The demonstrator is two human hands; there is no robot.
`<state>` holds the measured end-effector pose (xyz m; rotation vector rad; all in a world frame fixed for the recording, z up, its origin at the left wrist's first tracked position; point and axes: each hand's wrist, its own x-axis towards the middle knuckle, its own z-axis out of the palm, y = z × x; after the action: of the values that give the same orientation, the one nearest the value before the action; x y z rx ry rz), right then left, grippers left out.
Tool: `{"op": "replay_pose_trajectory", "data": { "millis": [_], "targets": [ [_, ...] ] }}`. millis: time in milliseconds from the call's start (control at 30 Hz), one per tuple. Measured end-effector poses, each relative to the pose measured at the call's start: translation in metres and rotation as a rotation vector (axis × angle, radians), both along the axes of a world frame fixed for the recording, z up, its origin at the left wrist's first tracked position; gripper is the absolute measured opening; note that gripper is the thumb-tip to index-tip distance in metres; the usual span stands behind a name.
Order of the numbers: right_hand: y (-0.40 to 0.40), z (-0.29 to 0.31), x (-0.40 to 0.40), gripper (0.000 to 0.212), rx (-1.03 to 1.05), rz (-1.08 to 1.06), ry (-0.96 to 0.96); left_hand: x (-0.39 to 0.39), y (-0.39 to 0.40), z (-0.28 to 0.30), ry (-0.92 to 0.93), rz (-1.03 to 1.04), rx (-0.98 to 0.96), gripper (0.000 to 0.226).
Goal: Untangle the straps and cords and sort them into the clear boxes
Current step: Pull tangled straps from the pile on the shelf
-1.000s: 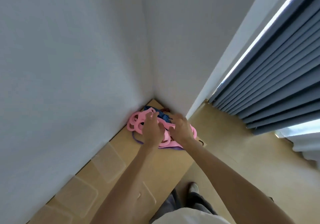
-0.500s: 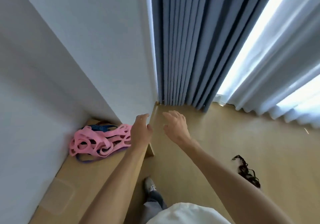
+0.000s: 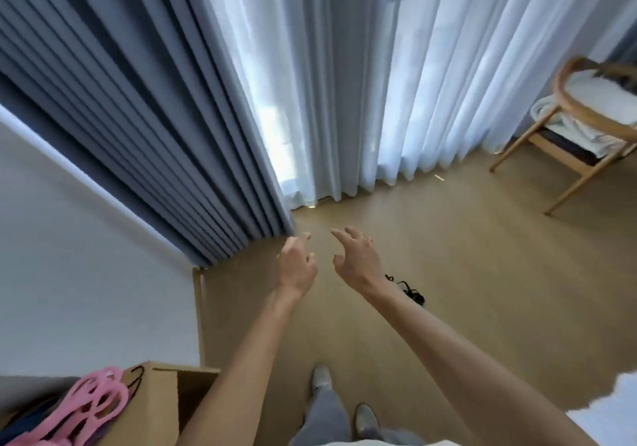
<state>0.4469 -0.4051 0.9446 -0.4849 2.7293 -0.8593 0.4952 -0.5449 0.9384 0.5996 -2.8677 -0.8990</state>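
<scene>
Two hands out front, both empty. Left hand (image 3: 296,266) with fingers loosely spread, lightly bent, touching nothing. Right hand (image 3: 358,259) the same: fingers apart, slightly curved, nothing held, raised over the tan floor (image 3: 482,273).

Black tangled cord (image 3: 410,292) on the floor, just beside and partly behind the right wrist; no contact visible. Pink looped strap (image 3: 93,407) lies on the wooden table (image 3: 155,411) at lower left, on top of a dark blue strap (image 3: 24,423), well apart from both hands.

Grey curtain (image 3: 138,118) and white sheer curtain (image 3: 379,83) behind. Wooden chair (image 3: 568,142) at far right. No readable writing or labels anywhere.
</scene>
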Motion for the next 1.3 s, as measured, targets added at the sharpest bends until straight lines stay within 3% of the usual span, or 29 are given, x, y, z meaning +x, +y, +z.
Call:
{"op": "replay_pose_trajectory", "data": {
  "millis": [300,600,1000,1300],
  "targets": [
    [0.116,-0.002,-0.084,0.056,-0.008,-0.285,-0.001,-0.137,0.112,-0.026,-0.034,-0.33,0.004,0.048],
    [0.171,-0.021,-0.174,0.048,-0.034,-0.463,0.01,-0.252,0.169,-0.055,-0.081,-0.487,0.048,0.041],
    [0.248,-0.077,-0.251,0.046,-0.065,-0.436,-0.079,-0.31,0.25,-0.096,-0.216,-0.398,0.102,0.047],
    [0.302,-0.138,-0.298,0.047,-0.021,-0.277,-0.162,-0.325,0.292,-0.157,-0.276,-0.174,0.096,0.049]
  ]
}}
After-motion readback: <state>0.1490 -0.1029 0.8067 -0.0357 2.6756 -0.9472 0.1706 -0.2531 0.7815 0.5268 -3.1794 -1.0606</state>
